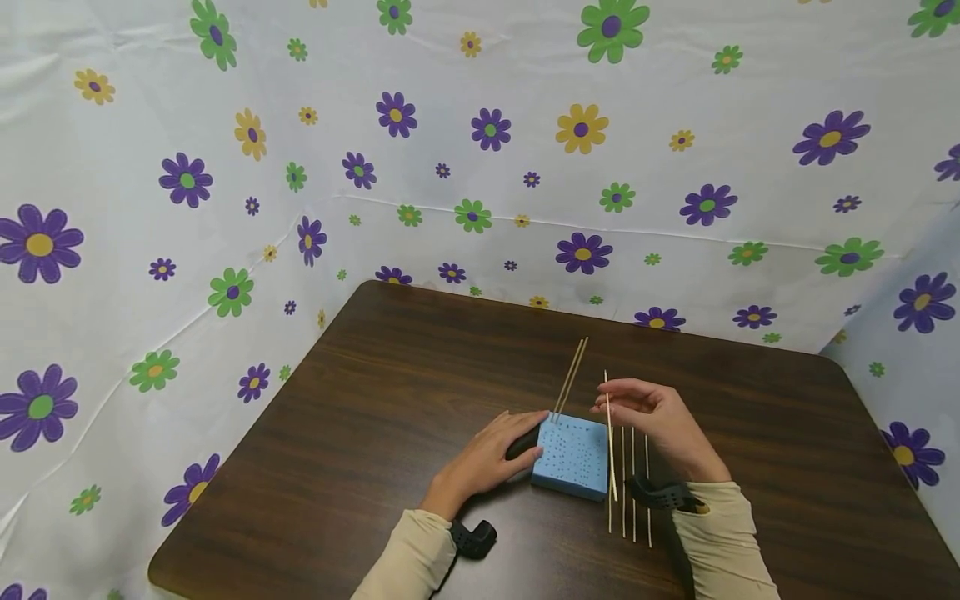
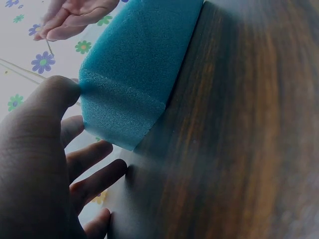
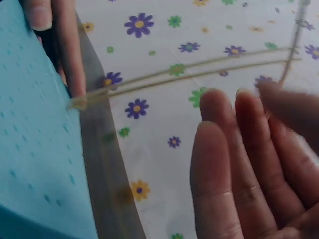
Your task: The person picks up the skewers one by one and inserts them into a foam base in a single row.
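Note:
A light blue foam block (image 1: 573, 458) dotted with small holes sits on the table. My left hand (image 1: 487, 454) rests at its left side, fingers spread and fairly straight, with the thumb and index finger touching its edge. Two thin wooden skewers (image 1: 572, 375) stand tilted in the block's back left corner, close to the left index fingertip. Right of the block, my right hand (image 1: 660, 421) pinches another skewer (image 1: 611, 450) between thumb and fingertips, raised above the table. In the right wrist view, this held skewer (image 3: 295, 45) is blurred and the other fingers are extended.
Several loose skewers (image 1: 633, 492) lie side by side on the table, right of the block and partly beneath the right hand. The dark wooden table (image 1: 360, 433) meets a white flowered cloth (image 1: 450, 75) behind and at the left.

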Action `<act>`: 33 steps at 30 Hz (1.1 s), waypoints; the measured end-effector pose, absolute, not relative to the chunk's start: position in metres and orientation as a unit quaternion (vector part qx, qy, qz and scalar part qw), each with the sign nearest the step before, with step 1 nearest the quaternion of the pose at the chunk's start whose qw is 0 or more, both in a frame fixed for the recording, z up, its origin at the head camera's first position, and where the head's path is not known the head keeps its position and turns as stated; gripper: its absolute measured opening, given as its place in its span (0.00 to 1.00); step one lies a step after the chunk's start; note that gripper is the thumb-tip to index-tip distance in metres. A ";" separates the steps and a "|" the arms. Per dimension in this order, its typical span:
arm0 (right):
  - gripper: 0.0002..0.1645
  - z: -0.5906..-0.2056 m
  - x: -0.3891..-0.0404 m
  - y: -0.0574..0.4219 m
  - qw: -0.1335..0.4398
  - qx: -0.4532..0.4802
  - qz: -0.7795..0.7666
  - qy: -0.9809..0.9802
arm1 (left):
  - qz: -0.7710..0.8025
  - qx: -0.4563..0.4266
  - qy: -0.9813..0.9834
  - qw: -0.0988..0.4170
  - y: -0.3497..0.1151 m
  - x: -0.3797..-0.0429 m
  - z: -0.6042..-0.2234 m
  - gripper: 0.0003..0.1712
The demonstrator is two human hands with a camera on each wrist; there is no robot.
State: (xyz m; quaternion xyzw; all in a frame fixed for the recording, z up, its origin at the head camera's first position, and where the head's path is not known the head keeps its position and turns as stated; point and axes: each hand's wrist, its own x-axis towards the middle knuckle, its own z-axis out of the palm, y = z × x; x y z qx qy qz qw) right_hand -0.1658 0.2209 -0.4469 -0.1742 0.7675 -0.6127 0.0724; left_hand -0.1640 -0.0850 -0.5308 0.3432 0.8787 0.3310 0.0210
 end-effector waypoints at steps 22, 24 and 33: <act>0.11 -0.447 -0.165 0.178 -0.072 -0.115 -0.494 0.859 | 0.330 0.341 0.880 0.029 -0.084 -0.165 -0.528 0.35; 0.10 -0.447 -0.165 0.176 -0.069 -0.106 -0.478 0.869 | 0.331 0.340 0.880 0.030 -0.084 -0.165 -0.529 0.35; 0.09 -0.451 -0.166 0.171 -0.053 -0.111 -0.432 0.893 | 0.333 0.338 0.880 0.028 -0.084 -0.166 -0.529 0.35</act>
